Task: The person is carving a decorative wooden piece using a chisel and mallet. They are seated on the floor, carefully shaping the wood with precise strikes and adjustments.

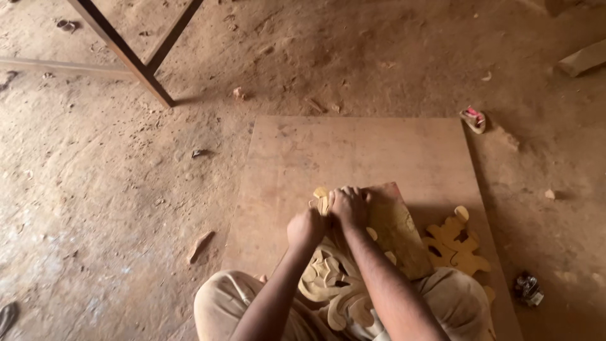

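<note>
The carved wood panel (334, 284) is pale yellow, cut through with curling leaf and scroll shapes; it lies across the person's lap and runs up onto the flat board (353, 151), with its far tip under the hands; its lower end is hidden by the arms and the trousers (221, 300). A flat brown block (398, 230), dusty and smeared with lighter patches, lies just beside the panel at 3 o'clock, partly over it. A second carved piece (456, 243), the same pale yellow with rounded lobes and holes, lies on the board at 3 o'clock of the block, apart from the hands.

The left hand (306, 228) is curled into a loose fist on the panel's upper left part; what it pinches, if anything, I cannot tell. The right hand (349, 205) sits at 1 o'clock of the left, touching it, fingers bent and pressed together down on the panel's top edge; whether it holds a tool is hidden.

The board lies on a dusty dirt floor (113, 189); a dark metal frame (136, 60) stands at 11 o'clock; wood scraps (200, 245) lie at 9 o'clock of the board. A small red and white object (473, 119) sits by the board's far right corner; a small dark tin (528, 289) lies on the floor at 4 o'clock, its contents too small to tell; a pale wood offcut (584, 58) lies at 2 o'clock.
</note>
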